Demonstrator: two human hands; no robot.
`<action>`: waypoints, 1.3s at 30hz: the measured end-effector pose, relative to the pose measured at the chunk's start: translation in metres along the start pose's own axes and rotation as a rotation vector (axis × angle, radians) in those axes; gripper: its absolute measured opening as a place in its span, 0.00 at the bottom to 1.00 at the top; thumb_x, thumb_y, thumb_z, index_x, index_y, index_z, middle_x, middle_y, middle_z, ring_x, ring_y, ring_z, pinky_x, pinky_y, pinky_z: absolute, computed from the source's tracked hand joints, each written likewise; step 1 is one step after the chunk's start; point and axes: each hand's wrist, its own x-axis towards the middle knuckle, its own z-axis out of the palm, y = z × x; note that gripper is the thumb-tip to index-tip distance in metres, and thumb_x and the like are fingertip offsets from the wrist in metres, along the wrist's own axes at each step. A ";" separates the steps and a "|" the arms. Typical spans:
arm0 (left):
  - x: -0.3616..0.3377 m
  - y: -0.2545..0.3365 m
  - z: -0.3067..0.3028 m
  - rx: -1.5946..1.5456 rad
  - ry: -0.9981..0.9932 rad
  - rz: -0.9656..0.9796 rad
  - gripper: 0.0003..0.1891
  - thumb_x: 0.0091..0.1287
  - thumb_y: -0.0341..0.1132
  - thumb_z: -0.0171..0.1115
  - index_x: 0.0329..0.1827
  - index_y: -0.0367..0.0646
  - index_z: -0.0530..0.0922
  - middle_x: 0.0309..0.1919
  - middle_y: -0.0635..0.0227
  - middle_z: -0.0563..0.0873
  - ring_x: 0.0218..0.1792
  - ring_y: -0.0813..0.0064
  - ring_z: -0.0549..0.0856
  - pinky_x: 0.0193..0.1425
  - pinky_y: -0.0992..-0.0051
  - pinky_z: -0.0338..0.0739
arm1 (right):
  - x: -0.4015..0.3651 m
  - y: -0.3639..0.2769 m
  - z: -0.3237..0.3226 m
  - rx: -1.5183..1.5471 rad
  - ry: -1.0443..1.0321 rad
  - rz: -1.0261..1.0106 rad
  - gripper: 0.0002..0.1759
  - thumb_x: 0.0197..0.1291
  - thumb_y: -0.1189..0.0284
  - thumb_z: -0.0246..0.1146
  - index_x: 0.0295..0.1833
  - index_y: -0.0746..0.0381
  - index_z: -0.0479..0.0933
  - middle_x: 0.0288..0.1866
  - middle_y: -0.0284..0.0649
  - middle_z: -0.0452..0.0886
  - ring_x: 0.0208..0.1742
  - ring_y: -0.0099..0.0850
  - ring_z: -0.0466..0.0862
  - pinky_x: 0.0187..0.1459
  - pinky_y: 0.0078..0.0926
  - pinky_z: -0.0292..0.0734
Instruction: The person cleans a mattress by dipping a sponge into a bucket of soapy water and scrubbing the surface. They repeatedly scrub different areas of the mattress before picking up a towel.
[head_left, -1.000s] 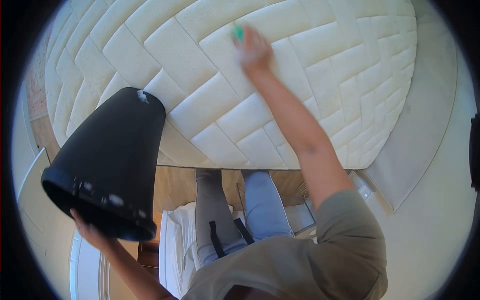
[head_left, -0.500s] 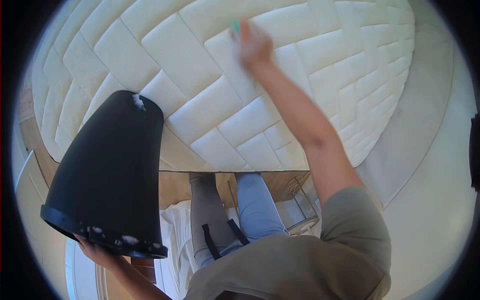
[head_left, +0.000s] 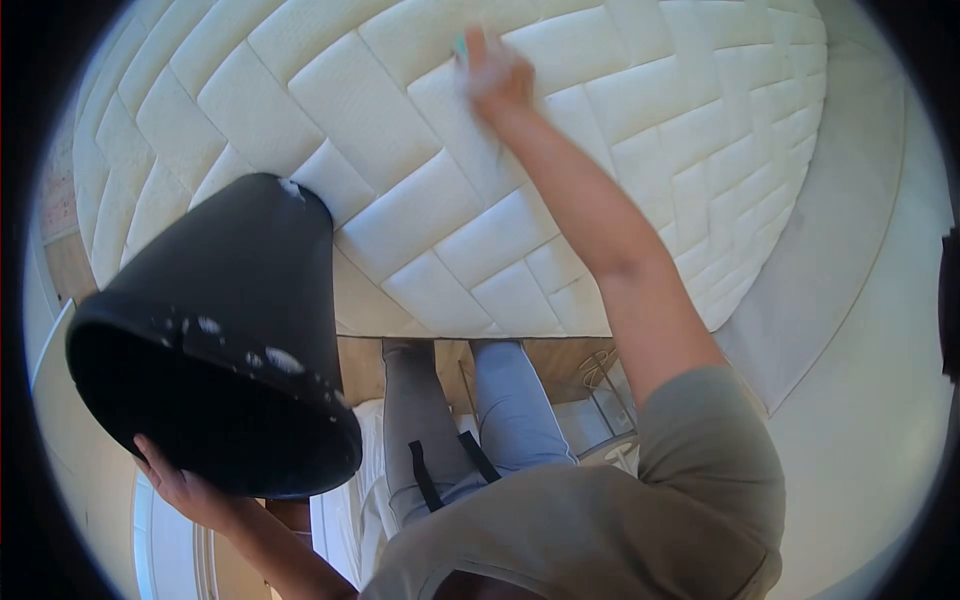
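A black bin (head_left: 265,235) lies tilted at the left, its base against the white quilted mattress (head_left: 400,215) and its open mouth turned toward me. White foam-like patches cling to its rim. My left hand (head_left: 190,492) grips the bin at the lower rim, fingers over the edge. Out over the mattress, my right hand (head_left: 500,82) is closed and smeared by motion. A small green item (head_left: 461,46) pokes out at its thumb side; what kind of thing it is cannot be made out.
A grey upholstered bed edge (head_left: 825,210) runs along the right side of the mattress. Beneath the near edge are wooden flooring (head_left: 360,370), a metal frame with cables (head_left: 600,375), and white cloth (head_left: 370,480) beside my legs.
The bin has tipped so its mouth faces me more, and my left hand has shifted with it. My right hand has moved slightly left over the mattress.
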 end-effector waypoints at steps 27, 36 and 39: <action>0.002 0.000 0.010 -0.177 0.054 0.092 0.19 0.68 0.29 0.40 0.60 0.39 0.73 0.65 0.56 0.66 0.67 0.59 0.65 0.71 0.67 0.59 | -0.114 0.025 -0.067 -0.059 -0.307 -0.023 0.10 0.62 0.67 0.50 0.44 0.56 0.73 0.26 0.43 0.76 0.29 0.41 0.80 0.25 0.43 0.74; -0.007 0.013 0.011 0.169 0.078 0.247 0.21 0.70 0.34 0.38 0.61 0.41 0.72 0.65 0.53 0.65 0.68 0.60 0.63 0.72 0.65 0.56 | -0.093 0.025 -0.066 -0.070 -0.357 0.017 0.07 0.60 0.70 0.48 0.40 0.56 0.70 0.29 0.43 0.77 0.29 0.42 0.80 0.28 0.43 0.74; 0.002 0.057 0.007 -0.364 0.096 -0.046 0.21 0.70 0.35 0.38 0.62 0.40 0.71 0.65 0.54 0.66 0.68 0.60 0.63 0.73 0.66 0.54 | -0.153 0.034 -0.114 -0.085 -0.487 -0.010 0.06 0.59 0.71 0.51 0.39 0.55 0.72 0.26 0.43 0.76 0.25 0.41 0.79 0.25 0.41 0.74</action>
